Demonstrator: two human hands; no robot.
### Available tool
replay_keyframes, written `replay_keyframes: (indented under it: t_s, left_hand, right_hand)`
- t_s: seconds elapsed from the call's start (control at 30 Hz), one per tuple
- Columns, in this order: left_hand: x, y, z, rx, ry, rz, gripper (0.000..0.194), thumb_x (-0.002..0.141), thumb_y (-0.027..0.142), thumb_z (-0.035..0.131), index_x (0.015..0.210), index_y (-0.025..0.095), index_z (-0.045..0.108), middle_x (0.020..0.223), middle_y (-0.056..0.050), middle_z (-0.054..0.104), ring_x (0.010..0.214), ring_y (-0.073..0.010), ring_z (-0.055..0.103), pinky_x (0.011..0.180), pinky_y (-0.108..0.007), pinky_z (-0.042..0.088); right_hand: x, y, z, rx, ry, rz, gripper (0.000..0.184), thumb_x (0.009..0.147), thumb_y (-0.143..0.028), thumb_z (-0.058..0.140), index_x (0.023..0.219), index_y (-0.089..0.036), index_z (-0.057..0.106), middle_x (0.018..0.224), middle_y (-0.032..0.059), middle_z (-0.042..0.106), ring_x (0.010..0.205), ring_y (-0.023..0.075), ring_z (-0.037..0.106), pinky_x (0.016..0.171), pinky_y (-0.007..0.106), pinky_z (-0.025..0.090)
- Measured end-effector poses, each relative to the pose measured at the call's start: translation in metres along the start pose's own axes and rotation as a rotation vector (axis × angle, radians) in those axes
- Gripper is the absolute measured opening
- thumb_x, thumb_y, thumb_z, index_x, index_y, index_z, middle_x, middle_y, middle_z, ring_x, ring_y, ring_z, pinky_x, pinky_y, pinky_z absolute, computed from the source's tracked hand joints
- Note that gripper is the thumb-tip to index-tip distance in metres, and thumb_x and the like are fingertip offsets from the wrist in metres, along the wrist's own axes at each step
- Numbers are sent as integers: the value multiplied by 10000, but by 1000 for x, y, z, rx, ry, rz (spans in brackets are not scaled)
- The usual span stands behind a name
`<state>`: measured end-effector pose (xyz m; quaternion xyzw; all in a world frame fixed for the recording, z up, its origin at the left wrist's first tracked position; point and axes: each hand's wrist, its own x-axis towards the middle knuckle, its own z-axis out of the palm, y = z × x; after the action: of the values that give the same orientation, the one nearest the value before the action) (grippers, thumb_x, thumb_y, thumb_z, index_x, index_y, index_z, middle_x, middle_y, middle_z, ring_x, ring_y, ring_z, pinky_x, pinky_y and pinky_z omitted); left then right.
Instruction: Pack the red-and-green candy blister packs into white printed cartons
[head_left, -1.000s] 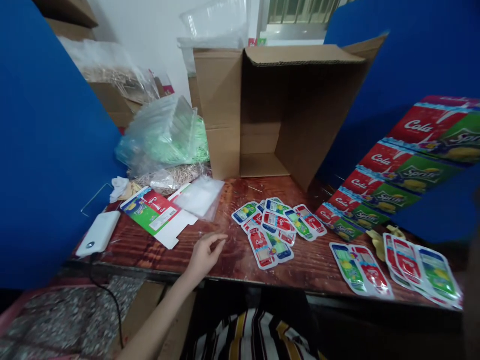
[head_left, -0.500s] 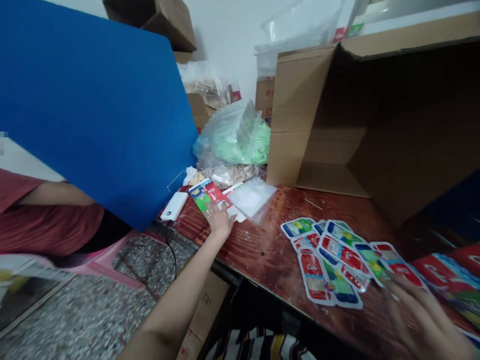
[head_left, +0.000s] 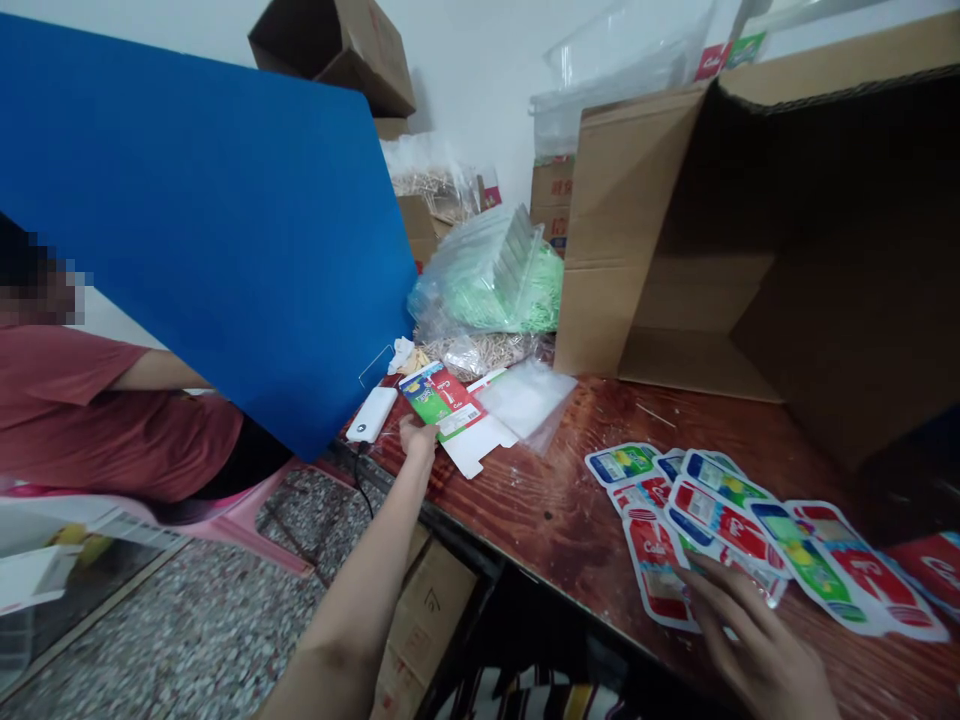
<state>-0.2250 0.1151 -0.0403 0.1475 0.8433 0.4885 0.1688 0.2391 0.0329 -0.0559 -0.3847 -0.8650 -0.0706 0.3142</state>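
A flattened printed carton (head_left: 442,400), red, green and blue with white flaps, lies on the brown wooden table. At its near left edge is my left hand (head_left: 418,437), its fingers curled and closed at the edge, with the fingertips partly hidden. Flat bottle-shaped packs (head_left: 720,515) in red, green and blue overlap in a loose pile on the right. My right hand (head_left: 757,640) reaches over the near side of this pile, fingers stretched out and somewhat apart. Its fingertips are at a red Cola pack (head_left: 654,562), and nothing is visibly gripped.
A white power bank (head_left: 373,415) with a black cable is left of the carton. Clear plastic bags (head_left: 529,400) lie behind it. A big open cardboard box (head_left: 637,230) stands at the back right. Beyond the blue panel (head_left: 225,220), another person (head_left: 112,420) sits.
My left hand has slid off the carton's printed face to its near left edge, fingers curling. My right hand has moved left along the packs. The view has shifted slightly.
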Motion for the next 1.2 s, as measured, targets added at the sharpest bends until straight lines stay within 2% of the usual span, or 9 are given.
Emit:
replay_keyframes:
  t_s: [0.17,0.37,0.6,0.67,0.77,0.9,1.07,1.13,1.2]
  left_hand:
    - [1,19,-2,-214,-117,-66,232,895,259,569,1077,116,561,747,4,623,541,-87,577,529,-237,517]
    - [-13,59,-12,-466,-214,134,148,765,209,664,863,119,599,723,-34,674,656,-150,657,628,-294,561]
    - [-69,99,-84,-704,-63,603,338,712,221,658,1016,163,520,921,-56,691,802,-167,685,729,-287,543]
    - [-100,97,-102,-757,54,635,367,744,248,676,1050,184,485,907,-33,675,786,-141,671,724,-262,534]
    - [-152,82,-111,-859,182,633,399,753,228,704,1061,207,452,896,6,640,804,-98,644,807,-242,513]
    - [-209,48,-99,-830,42,552,392,761,223,722,1065,211,475,905,6,645,755,-82,639,761,-197,525]
    - [-231,26,-89,-621,-231,460,537,728,328,753,1165,191,474,946,-62,671,844,-178,678,774,-301,577]
    - [-220,26,-90,-557,-170,446,623,708,351,769,1210,189,437,1016,-88,656,889,-198,672,812,-341,572]
    - [-207,29,-93,-535,9,490,719,718,361,762,1292,202,360,1151,-117,597,1009,-216,635,913,-397,529]
  right_hand:
    - [6,-8,4,-7,6,-32,280,939,-283,433,1138,-262,628,1171,44,652,965,167,677,714,217,550]
    - [12,-14,0,86,-14,-73,261,914,-248,457,1069,-263,666,1092,49,688,896,169,703,682,197,569]
    - [32,-39,1,494,-77,157,229,873,-265,549,1056,-296,685,1048,45,704,943,202,691,800,273,570]
    - [50,-62,1,751,-128,345,250,870,-311,578,1106,-290,658,1054,64,699,971,219,679,828,320,563]
    - [84,-103,0,1270,-209,661,502,880,-432,571,1353,-330,438,1218,93,620,942,214,675,786,384,571]
    - [128,-138,-5,1836,-133,779,670,815,-548,612,1391,-356,327,1266,90,574,895,205,662,693,388,567]
    - [147,-123,-20,1766,229,961,737,660,-312,814,1295,-277,442,784,-37,656,649,123,604,603,234,497]
    - [142,-112,-31,1708,308,961,782,658,-277,815,1331,-288,417,793,-45,653,634,112,593,585,221,483]
    - [135,-105,-42,1679,362,977,790,669,-267,805,1352,-292,409,808,-46,648,631,107,591,571,212,477]
